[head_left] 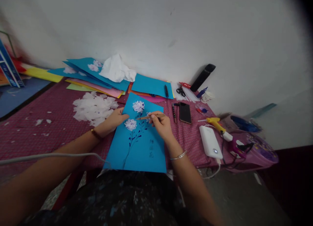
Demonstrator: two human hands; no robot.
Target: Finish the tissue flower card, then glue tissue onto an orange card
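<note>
A blue paper sheet (144, 147) lies on the red cloth in front of me, painted with dark blue stems and white puffy flowers (138, 106). My right hand (162, 125) pinches a thin brush (146, 117) whose tip points left toward the stems between the flowers. My left hand (117, 119) rests with curled fingers on the sheet's left edge, holding it down. Dark writing sits at the sheet's lower right.
A pile of white tissue pieces (94, 108) lies left of the sheet. Coloured paper sheets (97, 77) and a crumpled tissue (116, 69) lie by the wall. At right are a phone (185, 112), pens, scissors (181, 90), a white power bank (210, 142) and a yellow glue gun (216, 123).
</note>
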